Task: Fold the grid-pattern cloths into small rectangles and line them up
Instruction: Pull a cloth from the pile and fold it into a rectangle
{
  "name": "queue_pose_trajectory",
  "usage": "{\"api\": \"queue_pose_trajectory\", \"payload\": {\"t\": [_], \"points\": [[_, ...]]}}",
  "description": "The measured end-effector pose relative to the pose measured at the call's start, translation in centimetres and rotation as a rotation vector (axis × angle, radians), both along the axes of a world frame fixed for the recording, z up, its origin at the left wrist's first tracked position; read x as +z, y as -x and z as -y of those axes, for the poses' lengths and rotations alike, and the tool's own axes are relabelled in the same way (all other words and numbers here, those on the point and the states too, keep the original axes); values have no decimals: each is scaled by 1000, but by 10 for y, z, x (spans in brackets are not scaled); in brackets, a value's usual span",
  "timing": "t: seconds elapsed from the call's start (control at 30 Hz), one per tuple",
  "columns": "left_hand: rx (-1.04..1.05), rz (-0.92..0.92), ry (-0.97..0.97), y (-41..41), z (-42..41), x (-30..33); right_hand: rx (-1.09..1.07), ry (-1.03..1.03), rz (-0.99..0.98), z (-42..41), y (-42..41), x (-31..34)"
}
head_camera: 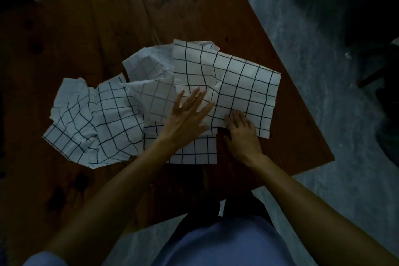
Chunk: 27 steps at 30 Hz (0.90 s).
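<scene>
Wooden table (194, 17) bears grid cloths (244, 84); both hands (187, 114) press.

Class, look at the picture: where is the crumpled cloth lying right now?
In the head view, the crumpled cloth lies on the wooden table, left of both hands and beside the flatter cloth they press.

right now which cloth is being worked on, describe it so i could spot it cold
On the wooden table, look to the right side of the pile of grid cloths, near the table's right edge. It is the flattest cloth, with the left hand spread on it and the right hand at its near edge; its neighbours lie crumpled.
</scene>
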<state>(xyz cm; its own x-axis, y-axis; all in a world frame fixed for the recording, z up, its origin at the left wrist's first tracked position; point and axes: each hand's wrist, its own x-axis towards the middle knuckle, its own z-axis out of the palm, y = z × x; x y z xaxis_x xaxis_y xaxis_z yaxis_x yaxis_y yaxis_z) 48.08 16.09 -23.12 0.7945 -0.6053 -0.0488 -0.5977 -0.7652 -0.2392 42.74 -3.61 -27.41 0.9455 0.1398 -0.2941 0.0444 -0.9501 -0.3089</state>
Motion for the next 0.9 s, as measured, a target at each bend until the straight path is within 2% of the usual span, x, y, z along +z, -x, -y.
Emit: {"api": "queue_pose_trajectory", "payload": {"t": [0.13,0.27,0.47,0.63,0.9], "points": [[115,-41,-213,-10,-9,-10,-28,-14,-10,1,1,-5],[196,-20,-261,-17,-16,-7,-29,-9,13,1,2,-7],[223,-13,-110,-22,-18,-13,-65,-12,28,-3,0,-7],[163,10,109,-24,-15,-11,-84,-18,81,-15,-9,-7],[195,-59,241,-28,-14,0,-159,5,194,-9,-19,0]]}}
